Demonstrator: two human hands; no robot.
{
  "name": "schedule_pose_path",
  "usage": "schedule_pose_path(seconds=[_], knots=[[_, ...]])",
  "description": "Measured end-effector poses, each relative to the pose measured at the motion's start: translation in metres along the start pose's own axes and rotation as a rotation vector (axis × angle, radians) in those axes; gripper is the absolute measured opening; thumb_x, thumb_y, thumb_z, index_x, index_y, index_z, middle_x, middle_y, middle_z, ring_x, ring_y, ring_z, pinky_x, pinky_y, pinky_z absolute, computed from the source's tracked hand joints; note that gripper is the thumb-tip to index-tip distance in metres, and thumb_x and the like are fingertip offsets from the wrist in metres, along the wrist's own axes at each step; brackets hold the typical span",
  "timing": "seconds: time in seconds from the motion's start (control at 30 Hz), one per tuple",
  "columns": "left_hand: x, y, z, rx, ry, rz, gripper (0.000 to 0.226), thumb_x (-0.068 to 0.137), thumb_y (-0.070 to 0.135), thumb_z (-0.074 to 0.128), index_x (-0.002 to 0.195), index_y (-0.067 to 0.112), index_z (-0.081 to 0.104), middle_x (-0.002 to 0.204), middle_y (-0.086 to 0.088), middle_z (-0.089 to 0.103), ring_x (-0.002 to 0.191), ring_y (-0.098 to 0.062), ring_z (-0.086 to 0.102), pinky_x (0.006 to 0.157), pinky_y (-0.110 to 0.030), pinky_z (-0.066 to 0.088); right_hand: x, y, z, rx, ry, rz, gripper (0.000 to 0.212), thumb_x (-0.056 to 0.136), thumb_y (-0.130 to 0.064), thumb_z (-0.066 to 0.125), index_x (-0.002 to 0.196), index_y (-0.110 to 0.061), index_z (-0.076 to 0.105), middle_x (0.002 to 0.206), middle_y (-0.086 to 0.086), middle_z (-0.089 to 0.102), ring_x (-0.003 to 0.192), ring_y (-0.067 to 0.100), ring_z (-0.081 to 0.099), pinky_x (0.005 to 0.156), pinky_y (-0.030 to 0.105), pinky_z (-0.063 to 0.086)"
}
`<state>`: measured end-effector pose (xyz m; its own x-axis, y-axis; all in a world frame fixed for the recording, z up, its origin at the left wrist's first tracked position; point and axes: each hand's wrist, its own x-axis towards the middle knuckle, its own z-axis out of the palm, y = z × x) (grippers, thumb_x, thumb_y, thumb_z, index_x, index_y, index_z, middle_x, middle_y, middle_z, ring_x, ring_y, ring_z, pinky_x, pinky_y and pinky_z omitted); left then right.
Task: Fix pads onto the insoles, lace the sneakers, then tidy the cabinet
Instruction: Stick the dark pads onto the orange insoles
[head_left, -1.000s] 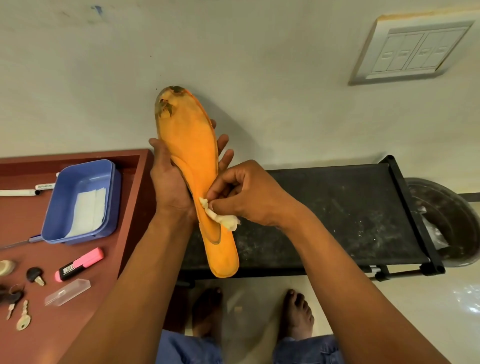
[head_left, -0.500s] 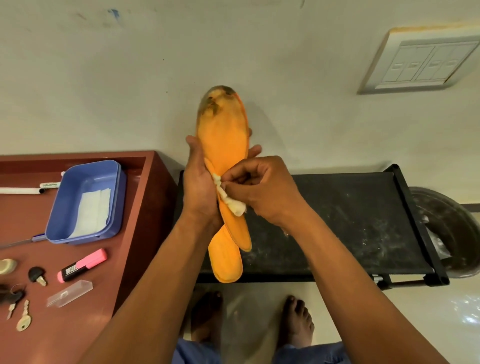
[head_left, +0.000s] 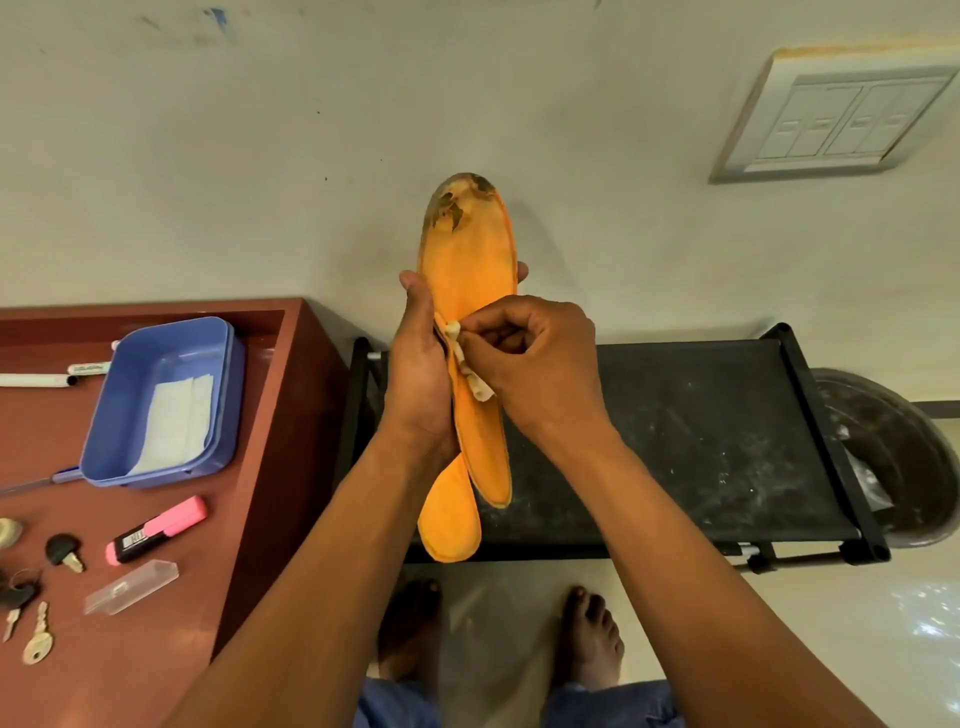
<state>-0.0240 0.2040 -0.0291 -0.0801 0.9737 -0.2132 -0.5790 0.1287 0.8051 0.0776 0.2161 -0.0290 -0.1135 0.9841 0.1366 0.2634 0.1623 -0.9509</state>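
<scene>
The left hand (head_left: 421, 384) grips two orange insoles (head_left: 470, 291) upright above the black rack (head_left: 675, 441). The right hand (head_left: 540, 364) pinches a small whitish pad (head_left: 470, 366) against the front insole (its shape is possibly crumpled). A blue tray (head_left: 130, 415) stands on the counter (head_left: 156, 649).

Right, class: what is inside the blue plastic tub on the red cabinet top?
The blue tub holds flat white sheets, probably pads, lying on its floor. Whether anything lies beneath them cannot be seen; the near wall hides the front edge.
</scene>
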Motion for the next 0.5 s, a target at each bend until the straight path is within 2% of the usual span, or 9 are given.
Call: schedule_pose_path(seconds=[0.13,0.23,0.33,0.4,0.47,0.5], knots=[[0.002,0.009,-0.012,-0.088,0.022,0.038,0.083,0.105,0.067,0.013,0.147,0.006,0.05,0.149,-0.023,0.054,0.135,-0.041,0.055,0.112,-0.052,0.046,0.001,-0.002,-0.001,0.011,-0.285,0.036,0.011,0.08,-0.007,0.083,0.084,-0.017,0.081,0.075,-0.005,0.076,0.066,0.005,0.068,0.068,0.026,0.056],[0.004,0.016,-0.022,-0.126,0.027,0.075,0.08,0.105,0.066,0.012,0.144,0.009,0.051,0.151,-0.022,0.052,0.137,-0.042,0.053,0.114,-0.053,0.044,-0.001,-0.005,0.001,-0.022,-0.407,0.039,0.01,0.08,-0.009,0.084,0.084,-0.018,0.082,0.071,-0.013,0.073,0.065,0.0,0.066,0.068,0.025,0.053],[0.005,0.019,-0.026,-0.159,0.034,0.101,0.082,0.104,0.068,0.013,0.151,0.009,0.045,0.153,-0.022,0.05,0.139,-0.041,0.051,0.117,-0.054,0.04,-0.001,-0.004,0.002,-0.02,-0.417,0.072,0.01,0.081,-0.014,0.085,0.087,-0.021,0.083,0.076,-0.013,0.075,0.071,0.003,0.068,0.072,0.032,0.057],[0.006,0.02,-0.028,-0.151,0.031,0.109,0.082,0.104,0.068,0.013,0.154,0.008,0.04,0.154,-0.022,0.049,0.14,-0.041,0.05,0.121,-0.054,0.035,0.0,-0.002,0.002,-0.012,-0.365,0.052,0.011,0.081,-0.015,0.086,0.085,-0.025,0.082,0.082,-0.016,0.074,0.083,0.006,0.069,0.081,0.036,0.059],[0.006,0.02,-0.026,-0.133,0.013,0.114,0.079,0.105,0.066,0.014,0.155,0.009,0.037,0.154,-0.022,0.048,0.141,-0.041,0.048,0.121,-0.053,0.032,0.001,0.0,0.0,-0.023,-0.284,0.028,0.01,0.08,-0.015,0.087,0.084,-0.023,0.082,0.083,-0.018,0.07,0.089,-0.004,0.064,0.082,0.021,0.054],[0.005,0.02,-0.024,-0.127,0.0,0.115,0.078,0.105,0.065,0.015,0.156,0.009,0.037,0.154,-0.022,0.048,0.141,-0.042,0.048,0.118,-0.052,0.036,0.003,0.001,-0.001,-0.012,-0.258,0.052,0.008,0.081,-0.015,0.087,0.085,-0.02,0.082,0.083,-0.02,0.069,0.088,-0.008,0.063,0.08,0.015,0.052]])
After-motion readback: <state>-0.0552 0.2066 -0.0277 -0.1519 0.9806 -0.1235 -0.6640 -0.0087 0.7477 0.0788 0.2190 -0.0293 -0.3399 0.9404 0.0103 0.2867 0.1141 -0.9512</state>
